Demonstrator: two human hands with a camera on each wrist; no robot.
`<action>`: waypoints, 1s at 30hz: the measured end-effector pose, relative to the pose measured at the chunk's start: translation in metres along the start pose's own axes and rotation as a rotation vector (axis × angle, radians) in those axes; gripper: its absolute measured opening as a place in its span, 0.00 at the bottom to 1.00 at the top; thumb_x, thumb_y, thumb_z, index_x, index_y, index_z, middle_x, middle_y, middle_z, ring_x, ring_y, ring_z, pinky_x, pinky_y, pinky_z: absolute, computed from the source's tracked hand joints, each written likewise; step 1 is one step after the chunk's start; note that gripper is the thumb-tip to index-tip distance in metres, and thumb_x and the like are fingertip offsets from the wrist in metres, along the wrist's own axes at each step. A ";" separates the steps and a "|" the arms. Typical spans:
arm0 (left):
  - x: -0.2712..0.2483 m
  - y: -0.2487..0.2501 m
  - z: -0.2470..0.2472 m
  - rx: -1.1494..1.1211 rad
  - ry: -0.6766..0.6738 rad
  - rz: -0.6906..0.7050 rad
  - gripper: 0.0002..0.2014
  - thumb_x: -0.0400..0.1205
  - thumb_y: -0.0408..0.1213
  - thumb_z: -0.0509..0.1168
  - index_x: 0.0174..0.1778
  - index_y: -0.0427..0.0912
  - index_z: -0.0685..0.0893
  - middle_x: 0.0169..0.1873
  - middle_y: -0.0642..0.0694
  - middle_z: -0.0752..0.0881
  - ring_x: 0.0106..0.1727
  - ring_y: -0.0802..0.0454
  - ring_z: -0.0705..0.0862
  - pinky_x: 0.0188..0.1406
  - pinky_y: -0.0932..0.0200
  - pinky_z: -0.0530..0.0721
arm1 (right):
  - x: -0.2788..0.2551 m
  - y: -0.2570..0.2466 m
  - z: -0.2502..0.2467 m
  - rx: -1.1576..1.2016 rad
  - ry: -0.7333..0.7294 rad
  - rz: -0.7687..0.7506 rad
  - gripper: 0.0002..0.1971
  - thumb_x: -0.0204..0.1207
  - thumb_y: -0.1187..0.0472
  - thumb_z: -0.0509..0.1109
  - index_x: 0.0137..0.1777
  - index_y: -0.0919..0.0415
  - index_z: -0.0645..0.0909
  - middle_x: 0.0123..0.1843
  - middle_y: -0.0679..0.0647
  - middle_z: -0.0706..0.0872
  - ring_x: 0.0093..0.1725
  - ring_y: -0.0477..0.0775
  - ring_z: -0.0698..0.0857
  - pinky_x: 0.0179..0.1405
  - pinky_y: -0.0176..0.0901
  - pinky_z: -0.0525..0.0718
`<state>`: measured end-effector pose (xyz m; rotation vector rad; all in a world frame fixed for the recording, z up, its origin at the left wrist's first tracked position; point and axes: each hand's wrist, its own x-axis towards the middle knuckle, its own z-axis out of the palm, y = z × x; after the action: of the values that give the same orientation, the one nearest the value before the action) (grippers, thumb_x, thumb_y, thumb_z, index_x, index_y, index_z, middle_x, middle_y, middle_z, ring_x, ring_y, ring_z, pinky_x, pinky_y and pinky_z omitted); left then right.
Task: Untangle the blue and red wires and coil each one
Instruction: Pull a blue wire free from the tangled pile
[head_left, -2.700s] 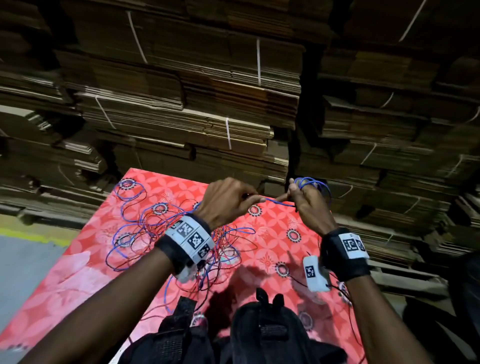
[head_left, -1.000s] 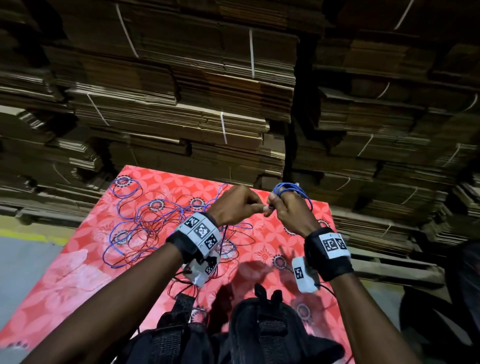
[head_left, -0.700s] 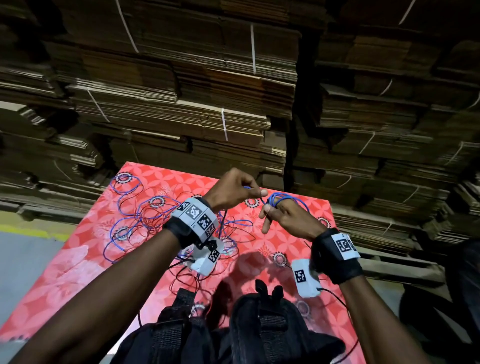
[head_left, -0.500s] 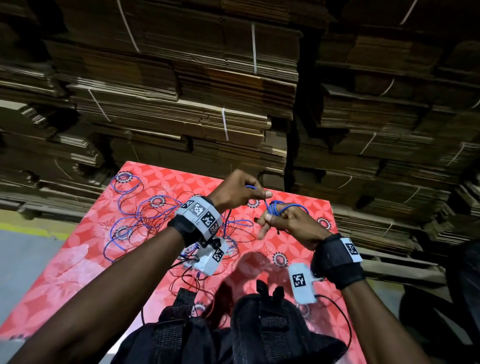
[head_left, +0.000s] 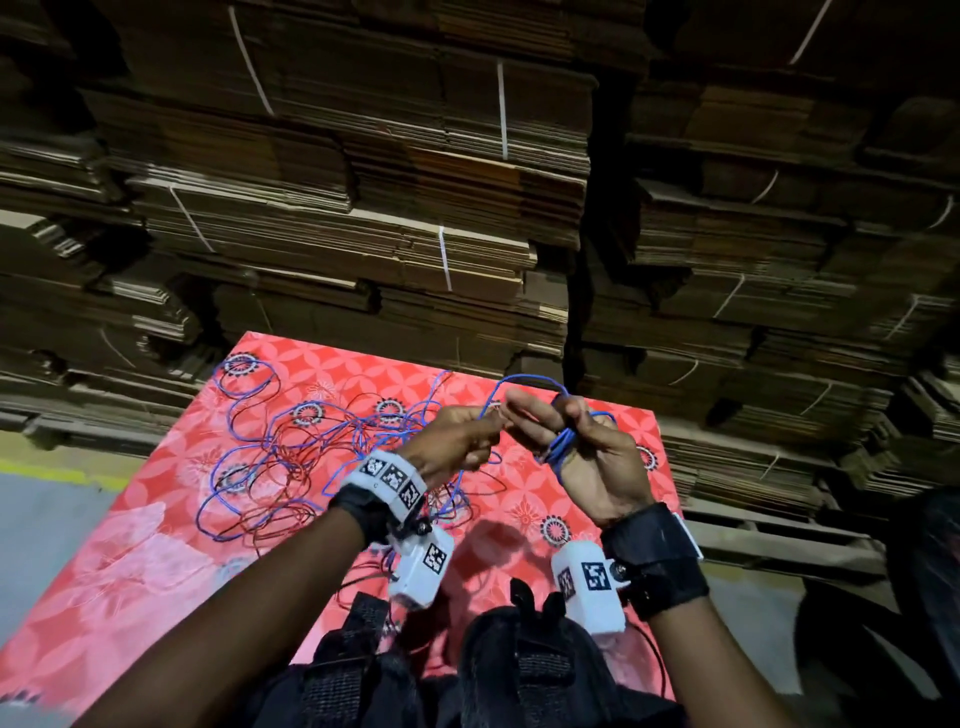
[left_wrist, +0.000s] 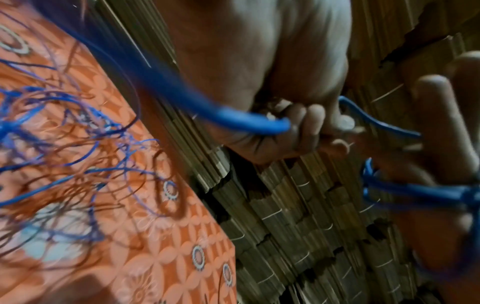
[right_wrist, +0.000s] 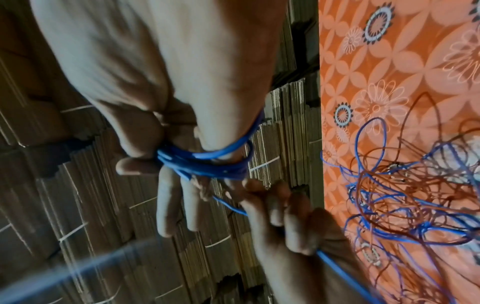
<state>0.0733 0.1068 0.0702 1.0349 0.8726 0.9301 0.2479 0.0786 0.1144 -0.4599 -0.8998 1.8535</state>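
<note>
A blue wire coil (head_left: 563, 441) is wound around the fingers of my right hand (head_left: 592, 457), which is raised above the table. In the right wrist view the thumb presses on the blue wire coil (right_wrist: 207, 162) around my right hand (right_wrist: 182, 174). My left hand (head_left: 457, 436) pinches the blue wire (left_wrist: 221, 117) just left of the right fingertips. My left hand (left_wrist: 298, 131) has its fingers curled round the strand. The strand runs down to a loose tangle of blue and red wires (head_left: 291, 457) lying on the red flowered tablecloth (head_left: 156, 571).
Tall stacks of flattened cardboard (head_left: 363, 208) bound with white straps rise right behind the table and to its right. A black strapped bag (head_left: 519, 665) sits at the near edge, under my arms. Grey floor (head_left: 41, 519) shows at the left.
My right hand has turned palm up toward me with the coil on its fingers. My left hand has kept hold of the blue strand and come close again to the right fingertips.
</note>
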 end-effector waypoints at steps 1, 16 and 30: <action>-0.003 -0.006 0.001 -0.037 -0.003 -0.020 0.17 0.88 0.37 0.58 0.33 0.44 0.79 0.18 0.55 0.68 0.16 0.62 0.62 0.19 0.65 0.54 | 0.002 0.000 0.001 0.008 0.020 -0.028 0.05 0.78 0.57 0.72 0.44 0.58 0.82 0.73 0.73 0.77 0.76 0.72 0.75 0.77 0.64 0.69; -0.018 -0.027 0.020 1.074 -0.149 0.109 0.12 0.89 0.41 0.57 0.61 0.38 0.78 0.43 0.39 0.86 0.42 0.40 0.86 0.40 0.52 0.81 | 0.026 -0.004 0.003 0.399 0.367 -0.380 0.15 0.82 0.63 0.57 0.36 0.59 0.79 0.71 0.72 0.80 0.72 0.65 0.80 0.74 0.60 0.72; -0.028 0.016 0.010 1.714 -0.191 0.154 0.20 0.86 0.55 0.58 0.51 0.43 0.85 0.51 0.37 0.89 0.55 0.34 0.85 0.42 0.52 0.74 | 0.027 -0.010 -0.054 -1.164 0.456 -0.314 0.19 0.91 0.59 0.49 0.66 0.57 0.83 0.77 0.54 0.76 0.82 0.34 0.55 0.72 0.16 0.49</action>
<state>0.0696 0.0810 0.0920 2.5853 1.4091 -0.0509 0.2774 0.1253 0.0893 -1.2848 -1.5456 0.7244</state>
